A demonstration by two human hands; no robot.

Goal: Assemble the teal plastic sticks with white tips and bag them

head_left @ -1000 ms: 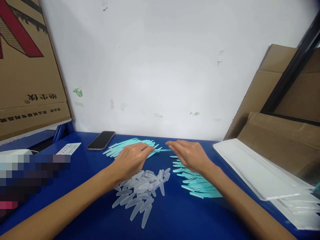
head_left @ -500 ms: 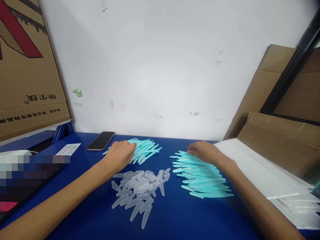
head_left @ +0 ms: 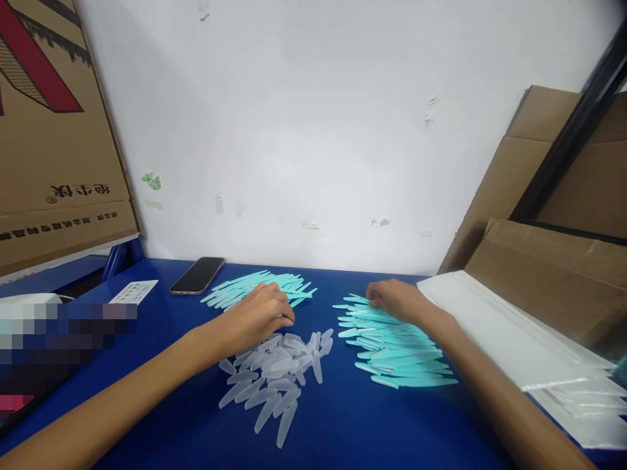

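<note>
On the blue table (head_left: 372, 424) lie two heaps of thin turquoise pieces, a back heap (head_left: 245, 284) and a right heap (head_left: 396, 352). Frosted translucent pieces (head_left: 274, 375) form a loose pile in front. My left hand (head_left: 268, 312) hovers between the back heap and the translucent pile, fingers curled together; whether anything is in them is hidden. At the far end of the right heap, my right hand (head_left: 394, 299) has its fingers bent down onto the turquoise pieces, and its fingertips are too small to make out.
A phone (head_left: 198, 275) and a printed card (head_left: 134, 292) lie at the back left. Stacked white bags (head_left: 504, 333) sit on the right beside cardboard (head_left: 553, 281). A large carton (head_left: 59, 143) stands at the left, and a white wall (head_left: 304, 130) rises behind.
My left hand has moved right and towards me from the back turquoise heap, uncovering more of its left part. My right hand has barely shifted.
</note>
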